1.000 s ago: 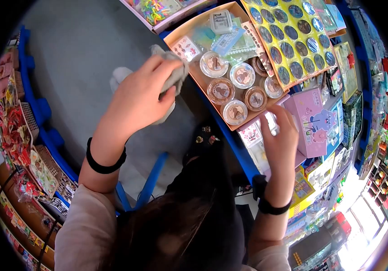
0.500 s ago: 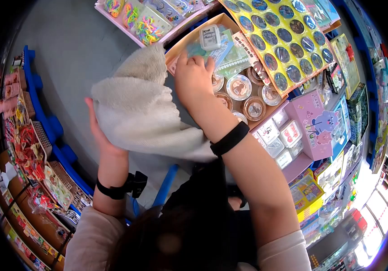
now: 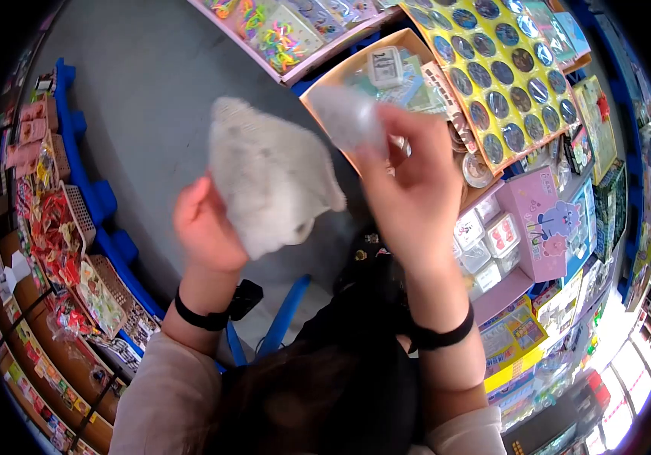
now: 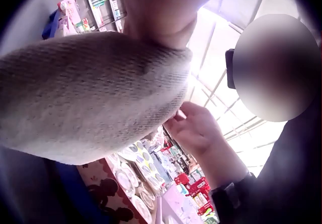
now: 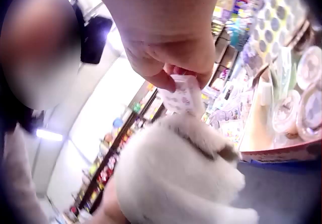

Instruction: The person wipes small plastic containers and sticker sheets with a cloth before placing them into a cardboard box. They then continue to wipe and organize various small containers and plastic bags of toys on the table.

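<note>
My left hand (image 3: 208, 227) holds a greyish-white knitted cloth (image 3: 268, 174) from its left side, above the floor. My right hand (image 3: 420, 189) pinches a small whitish box (image 5: 182, 97) between thumb and fingers; pink printed marks show on it in the right wrist view. In the head view the box is blurred and overlaps the carton (image 3: 337, 72). The cloth lies right below the box in the right wrist view. Round clear-lidded tubs (image 3: 477, 170) sit in the carton, partly hidden behind my right hand. A clear plastic case (image 3: 384, 68) also lies there.
A yellow sheet of round discs (image 3: 501, 72) leans over the carton's right side. A pink tray (image 3: 291, 76) with colourful bits is behind it. The purple box (image 3: 541, 220) holds small clear cases. Shelves with packets and a blue edge (image 3: 98, 201) run along the left.
The cloth went from bunched up to spread out in the left hand. My right hand reached into the carton's left end, then came back out with the small box, towards the cloth.
</note>
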The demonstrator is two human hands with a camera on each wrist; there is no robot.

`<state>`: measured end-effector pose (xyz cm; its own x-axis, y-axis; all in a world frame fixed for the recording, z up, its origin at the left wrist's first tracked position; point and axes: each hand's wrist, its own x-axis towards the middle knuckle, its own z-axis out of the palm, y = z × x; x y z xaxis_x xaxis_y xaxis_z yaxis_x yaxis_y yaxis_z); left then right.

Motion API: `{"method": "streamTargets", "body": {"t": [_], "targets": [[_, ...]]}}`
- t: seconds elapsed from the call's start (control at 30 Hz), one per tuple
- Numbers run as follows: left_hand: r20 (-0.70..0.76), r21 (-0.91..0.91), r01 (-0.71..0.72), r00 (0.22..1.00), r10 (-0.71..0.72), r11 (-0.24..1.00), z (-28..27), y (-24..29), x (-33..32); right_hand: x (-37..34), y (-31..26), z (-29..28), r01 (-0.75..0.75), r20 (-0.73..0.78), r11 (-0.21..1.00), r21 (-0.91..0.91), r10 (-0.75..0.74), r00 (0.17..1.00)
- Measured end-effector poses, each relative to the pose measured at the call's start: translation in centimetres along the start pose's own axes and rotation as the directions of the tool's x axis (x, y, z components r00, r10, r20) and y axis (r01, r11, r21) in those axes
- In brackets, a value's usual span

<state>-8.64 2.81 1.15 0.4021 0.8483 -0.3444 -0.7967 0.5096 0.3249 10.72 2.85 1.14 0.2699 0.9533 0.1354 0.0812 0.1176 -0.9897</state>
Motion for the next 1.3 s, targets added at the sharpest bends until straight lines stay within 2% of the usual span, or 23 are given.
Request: {"method": "streamTargets", "body": {"t": [0.07,0.1,0.17,0.27,0.33,0.37,0.4,0.5,0.6,0.67,0.73,0.8,0.83,0.87,0.9,0.93,1.0,1.07,1.13,1.2,1.23,1.27,1.3], "targets": [[0.020,0.010,-0.019,1.000,0.019,1.000,0.0,-1.3,0.1,-1.2,-1.1,0.4,0.272,0.246,0.945,-0.180,-0.225,0.943],[0.046,0.043,-0.041,0.998,0.039,0.998,0.6,-1.8,0.4,-2.3,-0.9,1.3,0.202,0.236,0.977,-0.065,-0.182,0.955],[0.074,0.078,-0.073,0.995,0.067,0.994,1.1,-2.3,1.0,-2.6,-0.2,0.7,0.215,0.277,0.972,-0.093,-0.182,0.943],[0.068,0.119,-0.018,0.998,0.010,0.993,0.7,-3.0,0.7,-2.6,0.2,-0.7,0.251,0.340,0.956,-0.154,-0.187,0.922],[0.053,0.117,0.100,0.993,-0.107,0.988,1.2,-3.2,0.6,-2.1,-0.3,-1.0,0.329,0.342,0.931,-0.155,-0.262,0.903],[0.037,0.130,0.132,0.990,-0.138,0.983,1.4,-3.6,0.7,-2.5,0.2,-0.6,0.279,0.328,0.959,-0.049,-0.249,0.911],[0.037,0.131,0.135,0.989,-0.141,0.982,1.4,-3.8,0.7,-2.5,0.2,-0.6,0.278,0.325,0.959,-0.050,-0.248,0.912],[0.105,0.060,0.133,0.985,-0.139,0.989,1.7,-4.5,1.0,-2.5,-0.6,-0.7,0.415,0.329,0.855,-0.311,-0.313,0.891],[0.199,-0.001,0.090,0.976,-0.088,0.996,1.4,-5.2,1.4,-2.9,-0.2,-0.1,0.381,0.260,0.878,-0.292,-0.310,0.914],[0.195,-0.015,0.121,0.974,-0.115,0.993,2.1,-5.2,1.7,-2.7,0.4,-0.1,0.427,0.264,0.862,-0.275,-0.359,0.895],[0.187,-0.028,0.148,0.972,-0.141,0.989,2.3,-5.1,1.8,-2.7,-0.3,-0.2,0.348,0.247,0.892,-0.289,-0.282,0.927],[0.177,0.113,0.133,0.972,-0.151,0.985,2.3,-5.0,1.7,-2.8,-0.8,-0.2,0.366,0.243,0.875,-0.318,-0.298,0.923],[0.175,0.114,0.132,0.973,-0.151,0.985,2.4,-4.8,1.5,-2.8,-1.1,-0.2,0.384,0.239,0.854,-0.351,-0.315,0.918],[0.105,0.342,0.079,0.987,-0.122,0.936,2.5,-4.5,1.3,-2.7,-1.2,-0.3,0.384,0.239,0.855,-0.349,-0.316,0.918],[0.043,0.554,0.040,0.996,-0.077,0.832,2.6,-4.3,1.1,-2.6,-1.3,-0.6,0.385,0.261,0.846,-0.370,-0.302,0.917],[0.039,0.556,0.041,0.996,-0.075,0.830,3.1,-4.2,1.0,-2.5,-1.4,-0.8,0.384,0.283,0.837,-0.390,-0.288,0.915],[-0.036,0.767,-0.006,0.998,0.051,0.642,4.2,-4.0,0.8,-2.4,-1.3,-1.0,0.380,0.293,0.842,-0.384,-0.279,0.914],[-0.005,0.768,-0.022,0.999,0.040,0.640,4.2,-3.7,0.8,-2.4,-1.2,-1.1,0.344,0.292,0.888,-0.306,-0.256,0.921],[0.023,0.766,-0.033,0.999,0.024,0.641,4.5,-3.7,0.6,-2.3,-1.8,-1.8,0.344,0.343,0.880,-0.326,-0.229,0.911],[0.103,0.698,-0.109,0.993,0.051,0.708,5.2,-4.1,0.5,-2.4,-2.1,-2.0,0.215,0.339,0.952,-0.220,-0.132,0.932],[0.100,0.697,-0.106,0.994,0.051,0.709,5.3,-4.2,0.6,-2.4,-2.1,-2.2,0.220,0.375,0.955,-0.200,-0.133,0.917],[0.015,0.670,-0.022,1.000,0.016,0.742,5.3,-4.3,0.7,-2.3,-2.2,-2.3,0.217,0.377,0.955,-0.200,-0.130,0.917],[-0.068,0.634,0.061,0.997,-0.023,0.771,5.3,-4.3,0.8,-2.1,-2.3,-2.5,0.193,0.309,0.976,-0.103,-0.153,0.939]]}}
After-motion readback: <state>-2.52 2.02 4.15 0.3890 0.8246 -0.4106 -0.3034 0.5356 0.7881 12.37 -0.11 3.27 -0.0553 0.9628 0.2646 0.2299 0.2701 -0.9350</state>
